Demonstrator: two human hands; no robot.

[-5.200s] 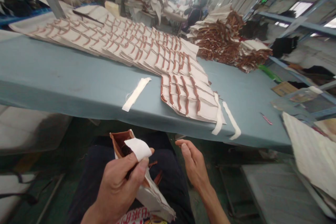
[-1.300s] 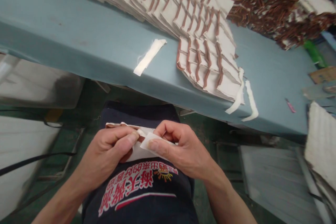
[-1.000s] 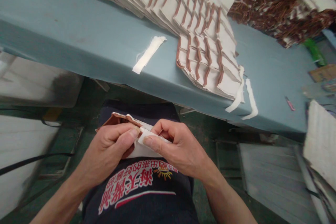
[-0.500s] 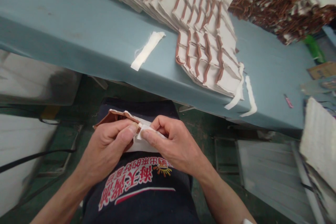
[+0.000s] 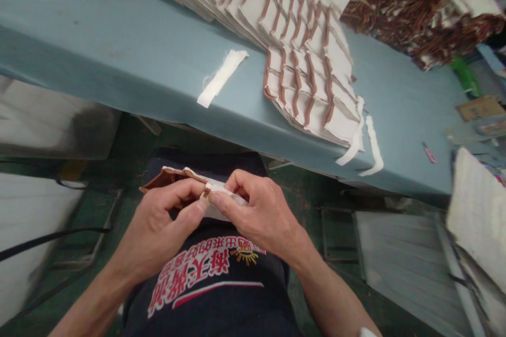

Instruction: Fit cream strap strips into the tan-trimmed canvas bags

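Observation:
A brown-and-white fabric piece is held above my lap, its brown side showing at the left and its white side at the right. My left hand is closed on it, thumb and index finger pinching near the middle. My right hand is closed too, its thumb pressing white cloth against the fingers. Both sets of fingertips nearly meet at a small brown edge with white cloth folded beside it. Whether this cloth is a separate strip or part of the piece, I cannot tell.
A blue-covered table runs across in front, bearing overlapping rows of white fabric pieces with brown edges. Loose white strips lie near its front edge. A brown fabric heap and a small pink tool are to the right.
The white cloth under my right thumb has been folded down against the brown edge. My left thumb has shifted slightly down, away from the index finger. The view has turned slightly.

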